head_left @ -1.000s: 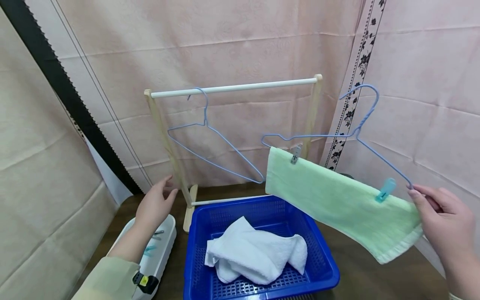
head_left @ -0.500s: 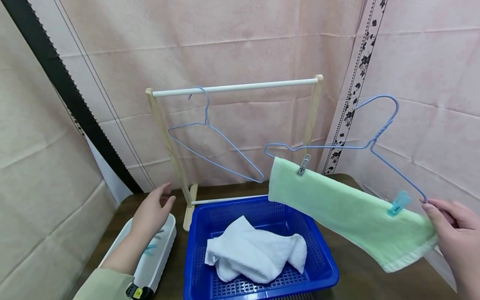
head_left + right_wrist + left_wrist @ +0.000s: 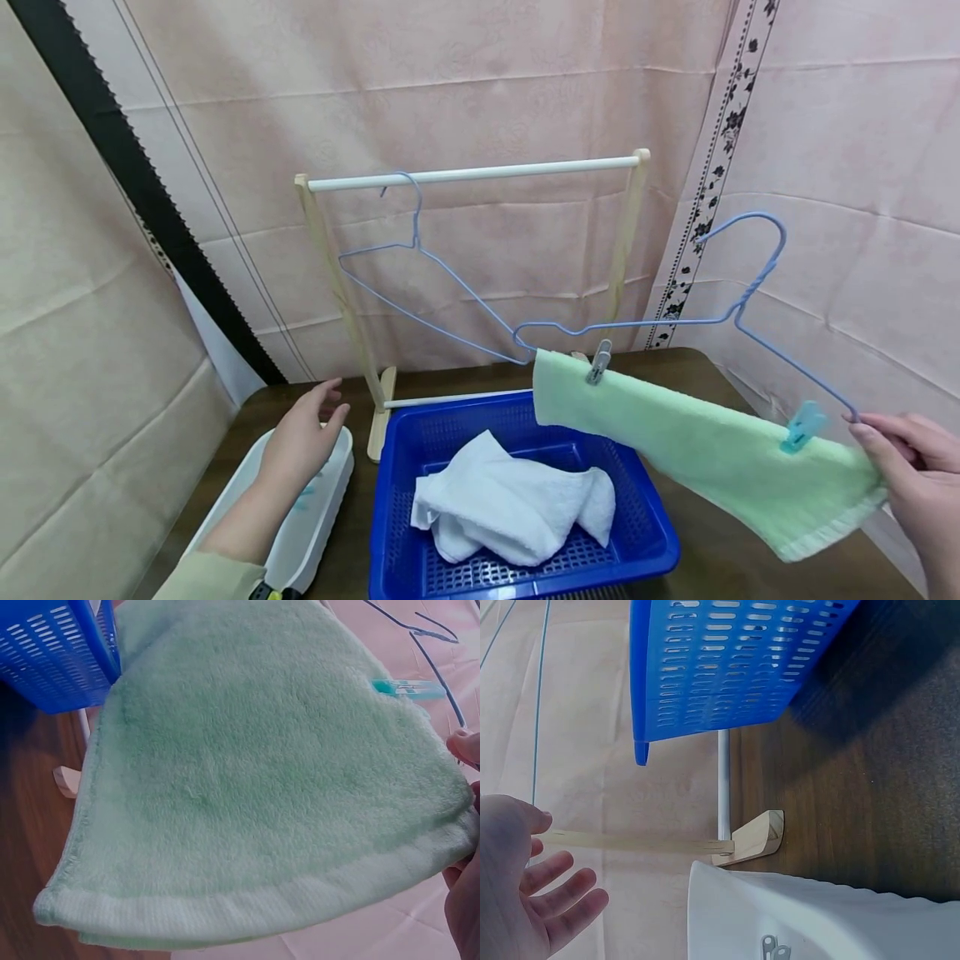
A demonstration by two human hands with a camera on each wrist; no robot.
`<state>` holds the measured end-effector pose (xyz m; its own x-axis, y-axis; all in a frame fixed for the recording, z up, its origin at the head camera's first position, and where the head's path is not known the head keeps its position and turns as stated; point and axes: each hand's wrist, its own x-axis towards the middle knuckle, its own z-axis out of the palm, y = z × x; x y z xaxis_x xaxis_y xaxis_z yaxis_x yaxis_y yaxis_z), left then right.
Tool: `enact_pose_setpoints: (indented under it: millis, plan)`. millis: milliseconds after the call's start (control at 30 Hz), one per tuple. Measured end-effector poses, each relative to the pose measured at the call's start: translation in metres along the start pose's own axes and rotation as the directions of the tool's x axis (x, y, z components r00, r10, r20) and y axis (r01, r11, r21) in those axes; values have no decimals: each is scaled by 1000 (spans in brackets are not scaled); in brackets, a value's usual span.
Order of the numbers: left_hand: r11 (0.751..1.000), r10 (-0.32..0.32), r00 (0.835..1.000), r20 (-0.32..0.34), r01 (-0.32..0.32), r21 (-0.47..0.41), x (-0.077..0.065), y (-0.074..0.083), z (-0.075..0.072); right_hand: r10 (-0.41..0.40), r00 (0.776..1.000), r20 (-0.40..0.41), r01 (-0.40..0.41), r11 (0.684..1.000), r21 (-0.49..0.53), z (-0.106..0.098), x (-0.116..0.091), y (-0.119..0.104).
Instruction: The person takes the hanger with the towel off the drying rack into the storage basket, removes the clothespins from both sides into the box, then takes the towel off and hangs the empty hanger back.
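Note:
My right hand [image 3: 918, 467] pinches the lower right corner of a blue wire clothes hanger [image 3: 660, 322], held tilted right of the rack. A folded light green towel [image 3: 697, 450] hangs along it. A grey clothespin [image 3: 599, 362] sits at the towel's left end and a teal clothespin [image 3: 804, 427] near its right. In the right wrist view the towel's white-edged hem spreads below the fingers. My left hand [image 3: 306, 433] holds nothing; its fingers are loosely bent above a long white box [image 3: 330, 517], beside the rack's left post.
A wooden rack with a white rail [image 3: 517, 172] stands at the back, a second blue hanger [image 3: 416, 225] hooked on it. In front is a blue perforated basket [image 3: 652, 533] with a crumpled white towel [image 3: 510, 500]. Small clips [image 3: 775, 947] lie in the white box.
My right hand has moved down and slightly right, and the hanger with the green towel has come lower. The left hand has drawn back slightly, down and to the left.

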<state>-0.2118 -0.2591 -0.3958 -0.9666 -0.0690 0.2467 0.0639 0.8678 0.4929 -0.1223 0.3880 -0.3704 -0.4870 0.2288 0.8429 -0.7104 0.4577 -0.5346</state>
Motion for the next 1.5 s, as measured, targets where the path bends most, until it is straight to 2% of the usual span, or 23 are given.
enact_pose_setpoints:
  millis: [167, 267, 467, 600, 900, 1100, 1300, 1500]
  plan:
    - [1000, -14, 1000, 2, 14, -7, -5, 1, -3, -5, 1000, 30, 4, 999, 39, 10, 3, -6]
    - [1000, -22, 1000, 8, 22, -10, -6, 2, -5, 14, 999, 51, -14, 1000, 3, 16, 4, -10]
    - [999, -29, 1000, 10, 30, -14, -11, 1, -7, 21, 995, 97, -21, 1000, -6, 26, 8, -16]
    - [999, -40, 999, 3, 40, -7, -16, -3, -7, 42, 992, 123, -35, 998, -61, 34, 13, -21]
    - [999, -27, 999, -22, 27, -18, -21, -3, -8, -62, 984, 165, 59, 998, 26, 55, 23, -20]
    - [999, -40, 999, -28, 40, -25, -27, 0, -11, -118, 969, 216, 106, 992, 69, 75, 30, -23]
    - [999, -23, 998, -54, 21, -35, -35, 5, -17, -132, 956, 260, 120, 991, 63, 94, 35, -26]
    - [999, -3, 996, -92, 0, -38, -42, 15, -26, -101, 952, 289, 96, 995, 33, 108, 35, -26]
